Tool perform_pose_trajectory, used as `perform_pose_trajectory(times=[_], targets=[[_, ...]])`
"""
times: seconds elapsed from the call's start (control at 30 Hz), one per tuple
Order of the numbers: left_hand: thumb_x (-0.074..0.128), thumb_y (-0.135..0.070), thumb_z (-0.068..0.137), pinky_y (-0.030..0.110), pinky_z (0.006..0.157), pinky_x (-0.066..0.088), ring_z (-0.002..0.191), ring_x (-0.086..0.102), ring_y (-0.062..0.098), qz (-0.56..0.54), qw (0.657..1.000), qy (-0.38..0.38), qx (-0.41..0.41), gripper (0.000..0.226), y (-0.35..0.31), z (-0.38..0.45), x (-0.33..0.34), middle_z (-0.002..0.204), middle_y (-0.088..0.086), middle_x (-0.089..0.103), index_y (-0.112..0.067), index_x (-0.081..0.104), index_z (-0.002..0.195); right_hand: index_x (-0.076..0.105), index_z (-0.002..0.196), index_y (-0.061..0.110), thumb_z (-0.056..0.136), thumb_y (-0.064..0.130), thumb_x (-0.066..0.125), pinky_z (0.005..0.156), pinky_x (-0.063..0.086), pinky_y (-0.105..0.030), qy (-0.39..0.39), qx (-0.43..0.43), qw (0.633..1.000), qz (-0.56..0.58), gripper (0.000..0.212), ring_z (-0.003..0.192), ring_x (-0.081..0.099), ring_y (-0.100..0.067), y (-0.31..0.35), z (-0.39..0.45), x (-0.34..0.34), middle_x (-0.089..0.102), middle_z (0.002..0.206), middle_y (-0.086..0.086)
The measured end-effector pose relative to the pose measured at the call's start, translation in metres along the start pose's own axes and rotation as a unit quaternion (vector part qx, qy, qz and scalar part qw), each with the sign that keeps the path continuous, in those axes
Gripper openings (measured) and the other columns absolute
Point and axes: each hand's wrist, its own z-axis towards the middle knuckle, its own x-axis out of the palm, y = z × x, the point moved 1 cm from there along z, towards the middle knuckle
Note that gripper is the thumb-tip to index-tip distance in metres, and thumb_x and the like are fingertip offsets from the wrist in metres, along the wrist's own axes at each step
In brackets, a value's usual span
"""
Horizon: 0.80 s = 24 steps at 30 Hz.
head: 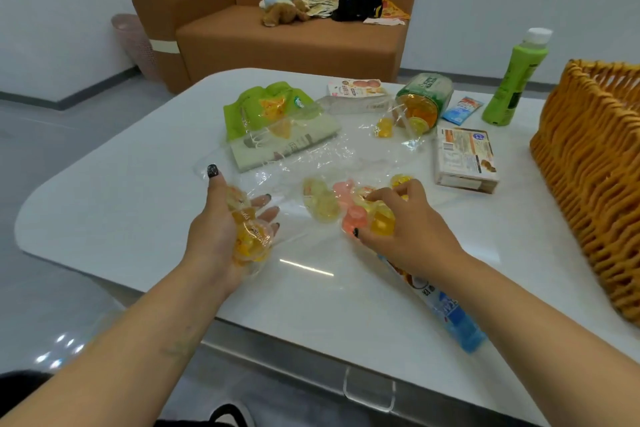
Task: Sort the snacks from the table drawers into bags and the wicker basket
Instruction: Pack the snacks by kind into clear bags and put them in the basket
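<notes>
The left hand point(230, 218) is seen palm-up just above the white surface point(104, 204), thumb raised, fingers spread and only loosely curved, and a small heap of yellow jelly cups point(247, 232) is cradled in the palm; its grip is an open, cupping one rather than a clench. Over on the other side, the right hand point(405, 222) is turned palm-down, fingers bent, and its grip is closed around a cluster of pink and orange jelly cups point(356, 215) lying on the surface; exactly how many are held cannot be told. Just left of that cluster, a pale yellow cup pack point(320, 199) is seen lying on crumpled clear plastic bags point(304, 156). One loose yellow cup point(383, 127) is spotted farther back, beside one green-lidded jar point(422, 104) tipped on its side. One green snack bag point(263, 111) is laid over a flat carton, one boxed snack point(465, 158) is set near the wicker basket point(588, 156) at the right edge, and one green bottle point(516, 80) is stood upright behind. Two blue packets are counted: a small one point(462, 109) near the bottle, a long one point(450, 315) under the right forearm.
</notes>
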Motion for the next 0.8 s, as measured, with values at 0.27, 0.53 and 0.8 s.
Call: perform_pose_trajectory(times=[0.27,0.53,0.8], targets=[[0.044,-0.064,0.092,0.03,0.056,0.055,0.071,0.073,0.018,-0.003,1.0,0.005,0.012,0.053,0.001,-0.005,0.005,0.1,0.007,0.073,-0.018,0.051,0.118,0.046,0.133,0.027,0.082,0.019,0.062,0.084,0.048,-0.03,0.005,-0.042,0.999,-0.014,0.055,0.107,0.052,-0.02,-0.008,0.001,-0.003,0.033,0.136,0.003],[0.043,-0.063,0.093,0.028,0.05,0.057,0.066,0.074,0.017,0.012,0.999,0.03,0.015,0.056,0.001,-0.009,0.018,0.097,0.008,0.074,-0.015,0.053,0.12,0.055,0.112,0.016,0.091,0.02,0.052,0.068,0.057,-0.035,-0.137,0.252,0.767,0.575,0.022,0.089,0.065,-0.025,-0.015,0.022,-0.064,0.062,0.11,-0.01],[0.04,-0.063,0.094,0.033,0.06,0.056,0.072,0.075,0.021,0.105,0.99,0.085,0.041,0.051,0.009,-0.013,0.028,0.092,0.004,0.077,-0.018,0.058,0.109,0.065,0.1,0.007,0.081,0.012,0.063,0.041,0.038,-0.014,0.048,0.154,0.815,0.556,0.019,0.058,0.05,-0.009,-0.028,0.009,-0.122,0.057,0.084,-0.008]])
